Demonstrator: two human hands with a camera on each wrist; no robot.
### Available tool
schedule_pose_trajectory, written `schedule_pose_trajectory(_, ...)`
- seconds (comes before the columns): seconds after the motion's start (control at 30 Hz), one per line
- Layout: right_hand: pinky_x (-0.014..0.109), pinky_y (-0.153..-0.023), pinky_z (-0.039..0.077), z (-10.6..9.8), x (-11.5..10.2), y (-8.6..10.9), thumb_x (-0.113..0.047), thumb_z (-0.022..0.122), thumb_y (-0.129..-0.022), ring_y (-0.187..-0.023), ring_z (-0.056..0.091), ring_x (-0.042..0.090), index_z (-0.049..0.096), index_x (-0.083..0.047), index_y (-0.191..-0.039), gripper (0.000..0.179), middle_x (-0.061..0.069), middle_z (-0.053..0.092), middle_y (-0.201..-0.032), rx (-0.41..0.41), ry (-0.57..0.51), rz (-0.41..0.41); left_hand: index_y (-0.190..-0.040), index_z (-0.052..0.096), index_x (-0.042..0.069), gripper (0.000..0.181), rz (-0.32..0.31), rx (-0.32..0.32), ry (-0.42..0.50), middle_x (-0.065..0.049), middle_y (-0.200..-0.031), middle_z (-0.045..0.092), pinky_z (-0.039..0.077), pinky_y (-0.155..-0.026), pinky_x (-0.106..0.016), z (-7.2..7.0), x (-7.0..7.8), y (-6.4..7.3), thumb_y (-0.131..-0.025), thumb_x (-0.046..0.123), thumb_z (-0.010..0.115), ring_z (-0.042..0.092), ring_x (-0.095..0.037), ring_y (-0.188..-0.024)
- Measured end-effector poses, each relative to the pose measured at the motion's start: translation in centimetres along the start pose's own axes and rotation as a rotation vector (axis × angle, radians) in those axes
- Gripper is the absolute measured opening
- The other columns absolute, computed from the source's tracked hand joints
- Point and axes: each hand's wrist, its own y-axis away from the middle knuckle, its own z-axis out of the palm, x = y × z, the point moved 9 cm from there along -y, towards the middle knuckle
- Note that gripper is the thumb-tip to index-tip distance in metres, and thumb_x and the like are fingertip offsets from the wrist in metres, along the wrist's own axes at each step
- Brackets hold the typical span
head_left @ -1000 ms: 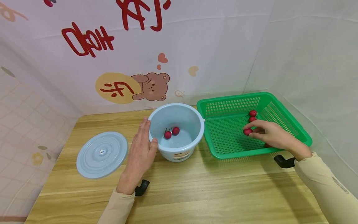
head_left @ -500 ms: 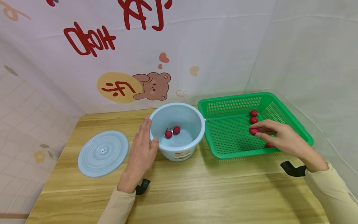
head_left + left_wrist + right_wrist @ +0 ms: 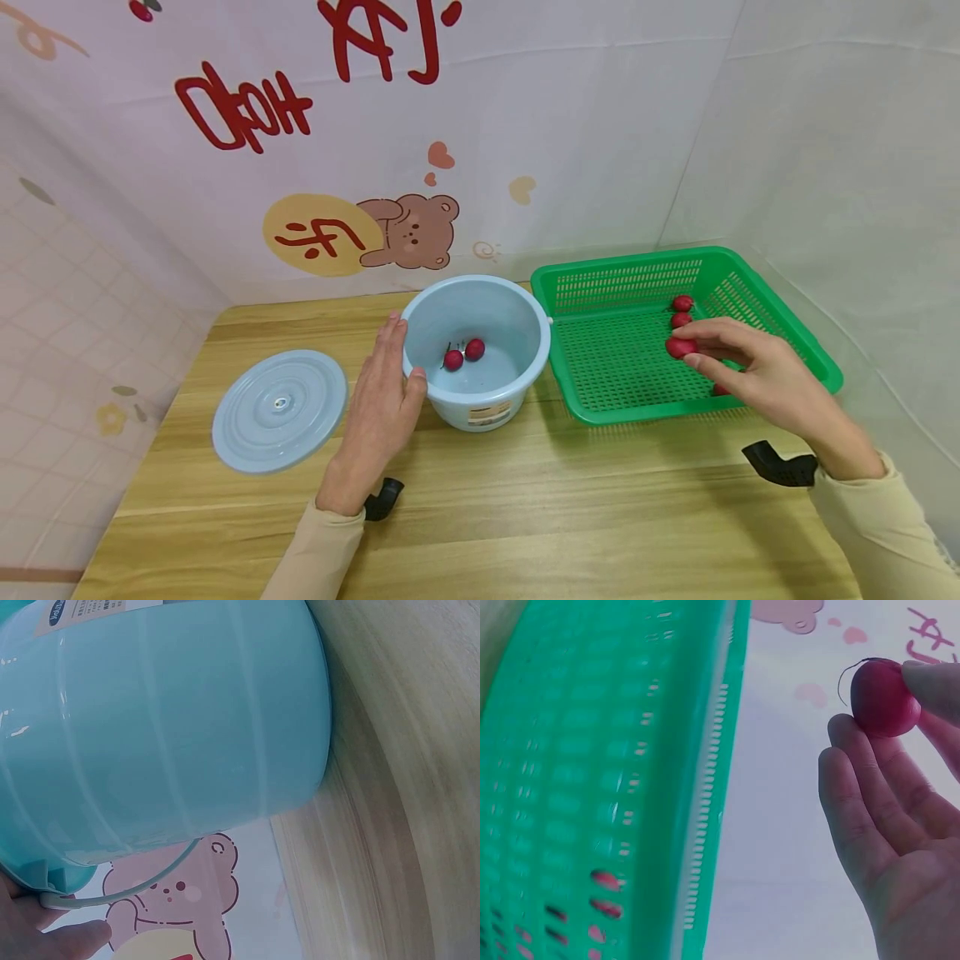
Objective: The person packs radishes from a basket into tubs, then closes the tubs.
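A small radish (image 3: pixel 885 699) with a thin root is pinched between the thumb and fingertips of my right hand (image 3: pixel 757 367). In the head view the hand is over the green basket (image 3: pixel 615 416), and in the right wrist view the radish shows above the basket's rim. My left hand (image 3: pixel 378 408) rests against the left side of the light blue bucket (image 3: pixel 495 287), fingers fairly straight and thumb at the rim. In the left wrist view its fingers lie by the handle (image 3: pixel 127 896). Two radishes (image 3: pixel 453 359) lie on the bucket's floor.
More radishes (image 3: pixel 682 304) lie along the right part of the basket, one partly hidden by my right hand. A round blue lid (image 3: pixel 281 411) lies flat on the wooden table (image 3: pixel 525 508), left of the bucket. A printed cloth wall (image 3: pixel 600 125) stands behind.
My right hand has shifted slightly right, and the radish in its fingers has come up a little from the basket. The left hand has stayed at the bucket.
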Motion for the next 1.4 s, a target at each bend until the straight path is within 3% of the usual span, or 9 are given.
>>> schedule_pose_trajectory(0.23,0.011,-0.089,0.051,0.7,-2.2,-0.4,0.011,0.071,-0.090,-0.104,0.068,0.005,0.072,-0.010,-0.125,0.041,0.000,0.071,-0.118,0.041,-0.062,-0.127,-0.163,0.026,0.006,0.068,-0.001,-0.007,0.002,-0.007,-0.172,0.021,0.025,-0.120,-0.064,0.1,0.0,0.0,-0.103,0.030,0.044,0.020,-0.029,-0.157)
schedule_pose_trajectory(0.43,0.014,-0.092,0.052,1.4,-3.9,-0.6,0.018,0.071,-0.085,-0.107,0.067,0.005,0.071,-0.005,-0.124,0.045,0.000,0.070,-0.118,0.067,-0.104,-0.219,-0.164,0.025,0.006,0.068,-0.005,-0.014,0.007,-0.006,-0.172,0.020,0.024,-0.121,-0.064,0.2,0.0,-0.1,-0.102,0.029,0.045,0.018,-0.030,-0.158)
schedule_pose_trajectory(0.57,0.015,-0.093,0.052,2.0,-4.7,-0.8,0.018,0.071,-0.086,-0.111,0.065,0.007,0.071,-0.003,-0.125,0.044,-0.001,0.069,-0.121,0.065,-0.130,-0.228,-0.163,0.026,0.005,0.068,-0.003,-0.009,0.007,-0.007,-0.172,0.020,0.024,-0.121,-0.062,0.2,0.0,-0.1,-0.102,0.028,0.045,0.019,-0.029,-0.157)
schedule_pose_trajectory(0.93,0.025,-0.099,0.053,4.3,-6.1,-1.8,0.022,0.068,-0.085,-0.113,0.065,0.019,0.070,0.000,-0.126,0.046,0.013,0.069,-0.121,0.044,-0.282,-0.260,-0.164,0.024,0.007,0.068,-0.006,-0.010,-0.009,-0.010,-0.171,0.021,0.026,-0.119,-0.065,0.2,-0.1,0.0,-0.102,0.028,0.044,0.021,-0.030,-0.157)
schedule_pose_trajectory(1.07,0.026,-0.100,0.053,5.1,-6.6,-2.2,0.018,0.068,-0.088,-0.114,0.065,0.019,0.070,-0.004,-0.127,0.045,0.011,0.068,-0.123,0.041,-0.311,-0.255,-0.164,0.024,0.006,0.068,0.003,-0.003,-0.007,-0.010,-0.171,0.022,0.026,-0.119,-0.065,0.2,-0.1,-0.1,-0.102,0.028,0.044,0.023,-0.031,-0.156)
schedule_pose_trajectory(1.4,0.026,-0.099,0.054,6.5,-8.3,-3.1,0.020,0.068,-0.086,-0.115,0.065,0.019,0.071,-0.004,-0.127,0.047,0.011,0.070,-0.122,0.060,-0.343,-0.342,-0.162,0.027,0.005,0.067,0.029,0.018,-0.009,-0.011,-0.170,0.024,0.027,-0.119,-0.064,0.2,0.1,-0.1,-0.102,0.028,0.044,0.023,-0.031,-0.156)
